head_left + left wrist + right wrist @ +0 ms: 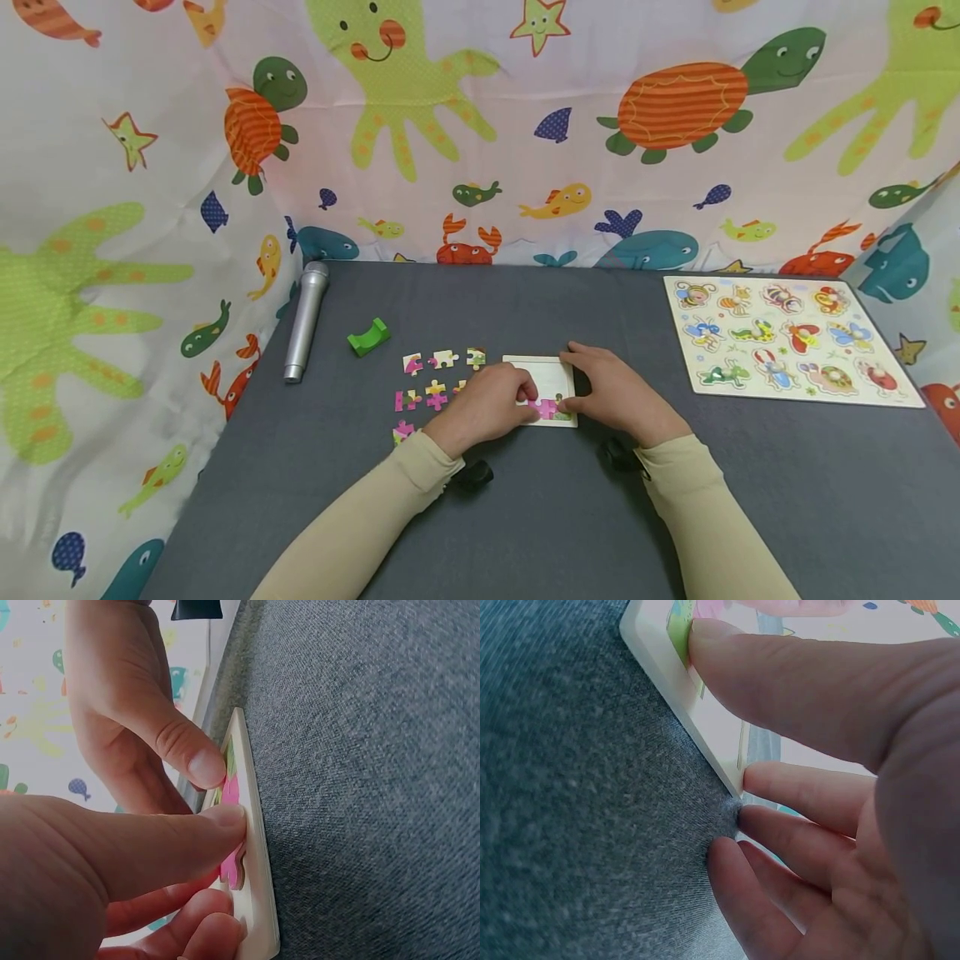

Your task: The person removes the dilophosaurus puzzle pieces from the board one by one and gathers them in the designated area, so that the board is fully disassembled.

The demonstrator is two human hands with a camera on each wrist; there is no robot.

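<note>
A small pale puzzle tray (534, 372) lies on the grey table between both hands. Along its near side sit joined pink and green puzzle pieces (547, 409). My left hand (491, 404) is over the tray's left side, its thumb and fingers pinching a pink puzzle piece (236, 871) at the row; the fingers partly cover it. From the right, my right hand (618, 392) steadies the tray. In the right wrist view its thumb presses a green piece (679, 634), and a fingertip touches the tray's corner while the other fingers extend past the edge.
Several loose puzzle pieces (437, 394) lie left of the tray, some behind the left hand. Further left are a green curved block (368, 337) and a silver cylinder (307, 323). A large insect-picture board (795, 337) lies at the right. A printed curtain (480, 167) borders the table (555, 517).
</note>
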